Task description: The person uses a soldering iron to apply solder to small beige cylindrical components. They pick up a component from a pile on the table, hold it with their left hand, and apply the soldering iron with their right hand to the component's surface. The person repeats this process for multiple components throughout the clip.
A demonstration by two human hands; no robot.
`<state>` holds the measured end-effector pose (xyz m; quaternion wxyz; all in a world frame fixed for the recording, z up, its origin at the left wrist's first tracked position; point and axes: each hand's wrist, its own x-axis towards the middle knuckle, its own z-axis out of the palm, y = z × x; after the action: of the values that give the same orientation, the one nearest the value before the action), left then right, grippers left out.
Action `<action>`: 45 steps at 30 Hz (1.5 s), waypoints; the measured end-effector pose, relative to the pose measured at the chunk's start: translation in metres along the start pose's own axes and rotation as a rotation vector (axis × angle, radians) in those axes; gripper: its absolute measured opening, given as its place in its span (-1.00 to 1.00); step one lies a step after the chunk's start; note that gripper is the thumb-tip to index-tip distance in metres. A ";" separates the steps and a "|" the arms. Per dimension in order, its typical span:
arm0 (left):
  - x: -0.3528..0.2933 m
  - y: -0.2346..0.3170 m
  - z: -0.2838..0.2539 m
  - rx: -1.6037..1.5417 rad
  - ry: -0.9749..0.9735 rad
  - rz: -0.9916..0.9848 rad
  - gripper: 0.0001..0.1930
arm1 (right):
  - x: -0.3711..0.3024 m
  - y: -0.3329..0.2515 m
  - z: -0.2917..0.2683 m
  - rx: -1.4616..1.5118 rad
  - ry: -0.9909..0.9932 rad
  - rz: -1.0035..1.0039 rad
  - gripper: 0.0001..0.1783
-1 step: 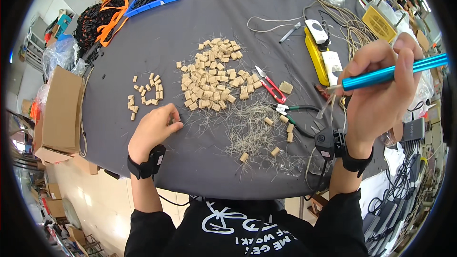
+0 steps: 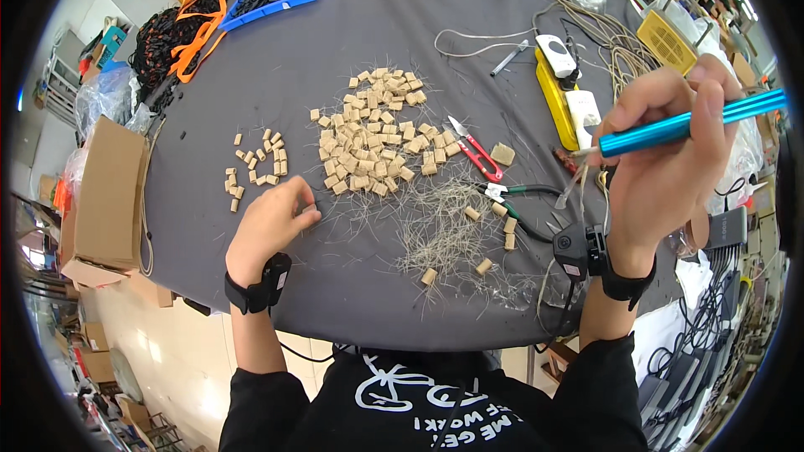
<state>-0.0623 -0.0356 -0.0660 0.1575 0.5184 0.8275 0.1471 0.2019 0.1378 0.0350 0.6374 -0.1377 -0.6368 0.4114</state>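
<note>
My right hand (image 2: 662, 151), raised over the right side of the table, is closed round a blue metallic pen-shaped tool (image 2: 670, 130) with a thin pale tip pointing left. Near the table's left front, my left hand (image 2: 272, 226) rests with curled fingers and the thumb close to the forefinger; anything between them is hidden. Just beyond it lies a small group of tan cylindrical pieces (image 2: 272, 155). A larger heap of similar tan pieces (image 2: 368, 138) with thin wire leads covers the middle. Cut wire leads (image 2: 444, 230) form a tangle nearer me.
Red-handled scissors (image 2: 481, 155) and green-handled pliers (image 2: 523, 191) lie right of the heap. A yellow power strip (image 2: 554, 100) with white plugs and coiled cables (image 2: 615, 46) sits beyond. A blue tray (image 2: 285, 2) of black parts stands far left; a cardboard box (image 2: 105, 192) flanks the table.
My left thumb has drawn slightly closer to the curled forefinger. My right hand and the blue tool have shifted very slightly left.
</note>
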 end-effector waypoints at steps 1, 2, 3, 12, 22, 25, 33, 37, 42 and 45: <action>0.002 0.002 -0.001 0.011 0.044 0.010 -0.81 | 0.001 0.000 0.003 -0.014 0.019 0.014 -0.73; 0.003 0.002 -0.001 0.044 -0.002 -0.001 -0.79 | 0.001 0.001 0.007 -0.030 0.039 0.027 -0.73; 0.003 0.001 -0.002 0.080 -0.047 -0.016 -0.77 | 0.000 0.003 0.009 -0.042 0.059 0.039 -0.72; -0.011 -0.021 0.006 0.033 0.083 -0.103 -0.70 | 0.002 0.011 0.007 0.030 0.062 0.025 -0.77; -0.008 -0.019 -0.011 -0.025 0.188 -0.148 -0.76 | 0.004 0.011 0.006 0.020 0.042 0.024 -0.78; 0.000 -0.030 -0.022 0.081 0.381 -0.129 -0.77 | 0.004 0.015 0.008 0.036 0.066 0.040 -0.80; 0.021 0.032 0.008 0.135 0.496 0.330 -0.86 | 0.007 0.023 0.003 0.128 0.005 0.100 -0.80; 0.006 0.108 0.056 0.049 -0.093 0.655 -0.74 | 0.008 0.025 -0.001 0.122 0.004 0.118 -0.79; -0.015 0.122 0.081 0.130 -0.155 0.831 -0.71 | 0.007 0.018 0.003 0.103 0.030 0.108 -0.79; -0.014 0.121 0.080 0.078 -0.160 0.837 -0.72 | 0.006 0.018 0.000 0.103 0.042 0.091 -0.79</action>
<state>0.0750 0.0088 -0.0882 0.1280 0.8250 0.5359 0.1261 0.1949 0.1535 0.0264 0.6374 -0.1419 -0.5945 0.4693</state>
